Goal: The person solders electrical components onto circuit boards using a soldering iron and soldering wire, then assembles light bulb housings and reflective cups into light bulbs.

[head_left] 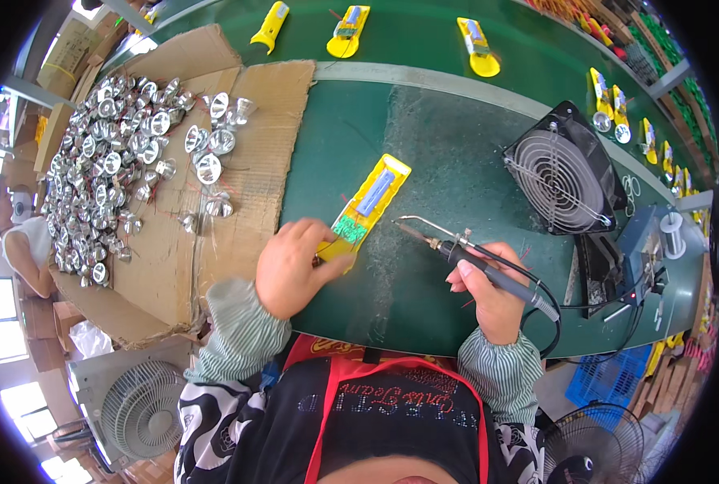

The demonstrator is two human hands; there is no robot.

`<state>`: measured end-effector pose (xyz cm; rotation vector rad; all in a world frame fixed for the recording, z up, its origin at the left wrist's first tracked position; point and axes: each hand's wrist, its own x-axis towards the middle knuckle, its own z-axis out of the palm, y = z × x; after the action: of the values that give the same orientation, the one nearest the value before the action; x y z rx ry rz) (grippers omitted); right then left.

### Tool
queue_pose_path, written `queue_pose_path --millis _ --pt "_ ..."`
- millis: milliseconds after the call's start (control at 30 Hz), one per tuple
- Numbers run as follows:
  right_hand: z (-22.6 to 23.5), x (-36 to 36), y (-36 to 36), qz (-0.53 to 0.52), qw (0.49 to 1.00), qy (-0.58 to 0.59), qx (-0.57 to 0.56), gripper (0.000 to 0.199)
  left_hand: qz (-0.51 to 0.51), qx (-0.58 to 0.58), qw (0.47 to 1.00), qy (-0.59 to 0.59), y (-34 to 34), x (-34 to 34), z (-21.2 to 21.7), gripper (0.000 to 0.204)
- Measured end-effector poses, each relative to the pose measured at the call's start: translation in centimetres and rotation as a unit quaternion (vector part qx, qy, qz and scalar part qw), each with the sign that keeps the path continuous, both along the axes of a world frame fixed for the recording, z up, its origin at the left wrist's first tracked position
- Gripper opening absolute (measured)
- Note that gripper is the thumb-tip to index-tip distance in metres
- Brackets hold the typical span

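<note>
On the green bench, my left hand presses down and pinches the near end of the yellow case; my right hand is curled tight round the iron, its tip just beside the case but not touching; I think I am lining up to solder; next the tip must meet the small green board inside; shiny cups lie heaped on cardboard.
</note>
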<state>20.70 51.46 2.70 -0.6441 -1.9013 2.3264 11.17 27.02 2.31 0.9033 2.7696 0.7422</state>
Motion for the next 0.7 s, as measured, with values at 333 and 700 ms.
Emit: queue_pose_path --millis 333,700 --pt "-1.4 1.4 2.2 -0.024 1.0 0.008 -0.017 0.015 0.007 0.097 0.994 -0.054 3.7 -4.0 0.4 0.036" --pt "-2.4 1.6 4.3 -0.094 0.995 -0.025 -0.024 0.017 -0.12 0.202 0.965 -0.116 29.5 -19.0 -4.9 0.044"
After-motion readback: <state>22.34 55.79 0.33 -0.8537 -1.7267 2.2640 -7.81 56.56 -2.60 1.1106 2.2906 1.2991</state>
